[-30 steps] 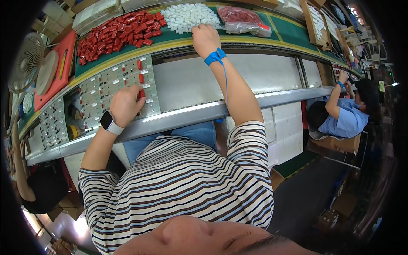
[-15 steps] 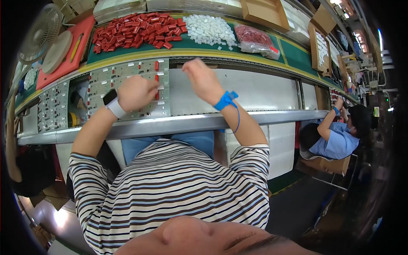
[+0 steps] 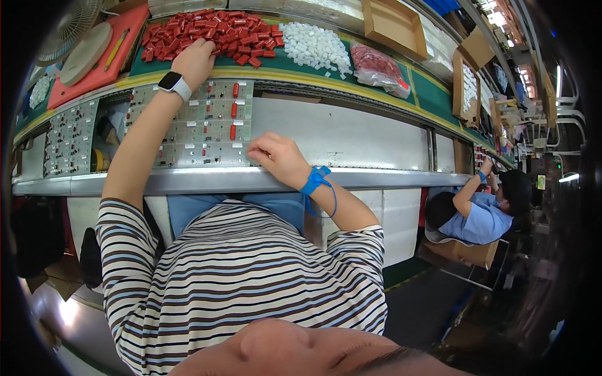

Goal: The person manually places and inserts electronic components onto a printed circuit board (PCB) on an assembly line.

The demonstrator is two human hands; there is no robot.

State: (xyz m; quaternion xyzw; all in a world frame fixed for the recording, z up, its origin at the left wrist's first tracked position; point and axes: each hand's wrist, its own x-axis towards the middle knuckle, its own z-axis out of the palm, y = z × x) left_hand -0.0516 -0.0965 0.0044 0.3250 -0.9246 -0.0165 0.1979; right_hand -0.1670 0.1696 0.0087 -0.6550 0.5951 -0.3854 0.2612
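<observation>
Now, from the left, a pale circuit board panel dotted with tiny parts [image 3: 70, 141] lies well apart from both my hands. My left hand [image 3: 192, 64] has moved off the large grey-green circuit board panel [image 3: 198, 135] to the front edge of the green worktop [image 3: 433, 100], which I take as a turn from board to loose parts. Its bent fingertips meet the near edge of the heap of glossy red rectangular blocks [image 3: 232, 32]; I cannot tell whether they have closed on one. Three similar red blocks [image 3: 233, 132] sit in line near the large panel's right edge, well apart from those fingertips. My right hand [image 3: 283, 160] has come down from over the bare metal bed [image 3: 357, 135] to that panel's lower right corner, fingertips curled near the thumb; whether they pinch anything or touch the board, I cannot tell. Beyond, the heap of small white blocks [image 3: 313, 47] adjoins the red heap, well apart from my right fingers.
</observation>
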